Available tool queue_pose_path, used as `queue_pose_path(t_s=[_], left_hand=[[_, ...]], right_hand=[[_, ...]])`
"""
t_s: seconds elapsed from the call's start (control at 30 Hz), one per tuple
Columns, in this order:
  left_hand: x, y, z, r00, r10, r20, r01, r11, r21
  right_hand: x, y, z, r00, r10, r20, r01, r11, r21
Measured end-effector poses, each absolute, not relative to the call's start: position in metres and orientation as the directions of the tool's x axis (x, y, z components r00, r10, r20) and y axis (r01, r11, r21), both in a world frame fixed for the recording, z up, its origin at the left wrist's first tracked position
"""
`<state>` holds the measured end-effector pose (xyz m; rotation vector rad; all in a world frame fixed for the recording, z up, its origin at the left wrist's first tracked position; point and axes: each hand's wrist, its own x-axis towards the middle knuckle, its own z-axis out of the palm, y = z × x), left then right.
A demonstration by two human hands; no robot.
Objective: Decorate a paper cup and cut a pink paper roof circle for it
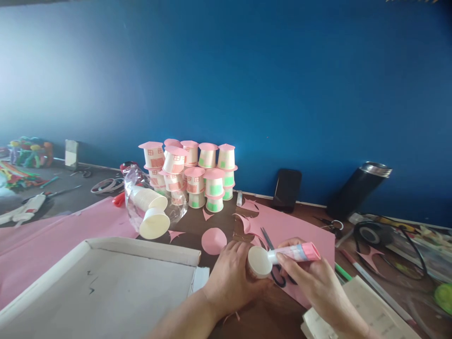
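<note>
My left hand is wrapped round a white paper cup, whose open mouth faces me. In my right hand is a glue stick with a pink end, its tip touching the cup's rim. Black-handled scissors lie partly hidden behind the cup and my right hand. A pink paper circle rests on the table just beyond my left hand. Further back stand stacked paper cups with pink paper roofs and drawn windows and doors.
A white tray-like box fills the front left. Nested paper cups lie in clear plastic. Pink paper with cut scraps is at the right, near a phone and a black flask. A glue gun lies far left.
</note>
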<state>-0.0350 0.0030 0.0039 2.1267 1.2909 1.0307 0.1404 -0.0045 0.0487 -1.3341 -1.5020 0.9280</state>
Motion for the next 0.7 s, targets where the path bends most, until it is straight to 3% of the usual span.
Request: queue_pose_path(t_s=[0.27, 0.53, 0.7], left_hand=[[-0.034, 0.002, 0.003, 0.276, 0.881, 0.384, 0.564, -0.472, 0.678], [-0.036, 0.003, 0.005, 0.288, 0.882, 0.372, 0.554, -0.470, 0.687], [-0.037, 0.004, 0.005, 0.293, 0.882, 0.369, 0.551, -0.471, 0.689]], right_hand=[[0.143, -0.004, 0.056, -0.060, 0.994, 0.095, 0.425, 0.111, -0.899], [0.152, 0.000, 0.046, 0.056, 0.993, 0.102, 0.279, 0.083, -0.957], [0.145, -0.003, 0.050, 0.007, 0.995, 0.102, 0.261, 0.097, -0.961]])
